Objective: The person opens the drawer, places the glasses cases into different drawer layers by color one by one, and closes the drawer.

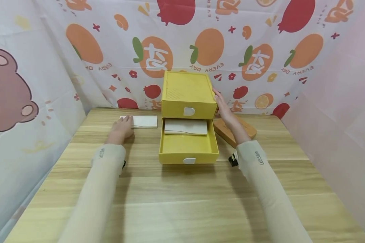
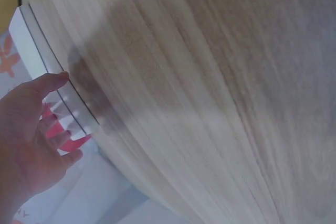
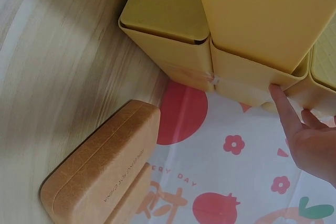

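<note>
My left hand [image 1: 121,127] grips the left end of a white pad of paper [image 1: 144,122] on the table. In the left wrist view the thumb [image 2: 58,78] lies at the pad's near edge, with the other fingers across its far side. A yellow two-tier drawer box [image 1: 187,86] stands in the middle, its upper drawer closed. The lower drawer [image 1: 188,145] is pulled out, and another white pad [image 1: 185,126] lies at its back. My right hand [image 1: 222,104] rests with extended fingers against the box's right side; one fingertip [image 3: 275,88] touches the yellow wall near a rim.
A brown leather-look case [image 1: 241,127] lies to the right of the box, beneath my right forearm. Behind the wooden table [image 1: 176,199] hangs a fruit-print cloth [image 1: 185,44]; a pale cloth with a bear print hangs on the left.
</note>
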A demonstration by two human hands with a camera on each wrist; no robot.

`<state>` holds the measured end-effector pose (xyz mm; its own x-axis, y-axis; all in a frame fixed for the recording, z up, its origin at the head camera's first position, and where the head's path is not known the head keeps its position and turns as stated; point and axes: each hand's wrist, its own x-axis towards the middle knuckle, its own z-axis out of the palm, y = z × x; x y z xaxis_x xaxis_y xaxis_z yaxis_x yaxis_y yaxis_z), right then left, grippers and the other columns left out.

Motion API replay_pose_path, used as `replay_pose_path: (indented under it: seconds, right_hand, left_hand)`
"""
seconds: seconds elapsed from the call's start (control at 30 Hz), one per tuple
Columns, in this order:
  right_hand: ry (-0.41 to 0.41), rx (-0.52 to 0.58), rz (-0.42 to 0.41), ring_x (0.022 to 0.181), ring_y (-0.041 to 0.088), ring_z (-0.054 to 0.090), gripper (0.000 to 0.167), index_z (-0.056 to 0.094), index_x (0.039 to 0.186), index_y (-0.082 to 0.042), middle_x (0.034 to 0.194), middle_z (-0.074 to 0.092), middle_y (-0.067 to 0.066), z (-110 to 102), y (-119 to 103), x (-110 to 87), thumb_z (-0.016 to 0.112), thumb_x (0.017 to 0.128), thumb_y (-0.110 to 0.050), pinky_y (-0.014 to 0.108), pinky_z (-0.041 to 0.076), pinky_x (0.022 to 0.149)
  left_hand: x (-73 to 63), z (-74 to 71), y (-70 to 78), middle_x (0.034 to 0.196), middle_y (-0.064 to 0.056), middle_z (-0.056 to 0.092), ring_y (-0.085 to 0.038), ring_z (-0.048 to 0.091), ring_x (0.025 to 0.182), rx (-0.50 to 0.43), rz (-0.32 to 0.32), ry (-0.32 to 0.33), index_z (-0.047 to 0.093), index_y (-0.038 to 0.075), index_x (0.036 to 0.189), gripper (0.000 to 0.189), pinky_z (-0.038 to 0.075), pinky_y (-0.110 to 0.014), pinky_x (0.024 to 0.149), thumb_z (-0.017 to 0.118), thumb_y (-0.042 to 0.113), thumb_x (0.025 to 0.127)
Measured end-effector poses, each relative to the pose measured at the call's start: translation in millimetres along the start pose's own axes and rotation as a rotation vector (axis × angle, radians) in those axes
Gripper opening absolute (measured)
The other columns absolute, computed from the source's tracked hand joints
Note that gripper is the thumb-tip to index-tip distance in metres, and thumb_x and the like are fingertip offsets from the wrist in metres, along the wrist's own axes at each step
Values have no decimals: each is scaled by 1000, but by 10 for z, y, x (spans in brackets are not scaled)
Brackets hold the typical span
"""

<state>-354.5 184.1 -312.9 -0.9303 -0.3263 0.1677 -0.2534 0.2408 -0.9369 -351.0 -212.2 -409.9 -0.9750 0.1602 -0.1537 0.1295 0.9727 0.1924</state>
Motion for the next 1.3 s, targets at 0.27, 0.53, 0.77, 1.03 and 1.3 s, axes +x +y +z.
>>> replay_pose_path:
  seconds: [0.27, 0.53, 0.77, 1.03, 1.3]
  right_hand:
    - [14, -12, -12, 135, 24, 8, 51, 11, 148, -27, 152, 1, 1, -32, 118, 57, 23, 100, -39, 57, 18, 102]
    - [25, -12, -8, 135, 24, 8, 51, 12, 148, -26, 152, 3, 1, -22, 136, 74, 24, 100, -39, 56, 14, 103]
    - [3, -18, -9, 136, 26, 3, 51, 10, 149, -18, 152, 2, 7, -3, -39, -23, 22, 101, -31, 56, 8, 104]
    - [6, -32, 5, 135, 25, 7, 51, 10, 149, -17, 151, 4, 7, 11, -65, -28, 22, 101, -31, 55, 11, 104]
    - [36, -54, -11, 135, 20, 8, 51, 13, 148, -25, 151, 7, 1, -41, 126, 73, 23, 100, -39, 54, 11, 104]
  left_hand:
    - [-9, -28, 43, 137, -33, 24, -51, 21, 124, 29, 11, 54, 25, -15, 134, 62, 23, -62, 97, 46, 5, 79]
    - [5, 44, -2, 140, -38, 12, -50, 7, 129, -26, -7, 44, 15, -18, 136, 65, 11, -60, 102, 44, 10, 84]
    - [25, 27, -3, 136, -34, 24, -48, 19, 126, 41, 3, 72, 22, -16, 133, 61, 18, -62, 98, 47, 10, 84]
    - [19, -1, 2, 140, -36, 14, -49, 11, 128, 32, -20, 10, 14, -16, 137, 64, 12, -62, 101, 42, 10, 86]
    - [69, 48, -1, 132, -36, 27, -50, 21, 122, 93, -9, 79, 26, -15, 134, 59, 17, -63, 98, 50, 14, 88]
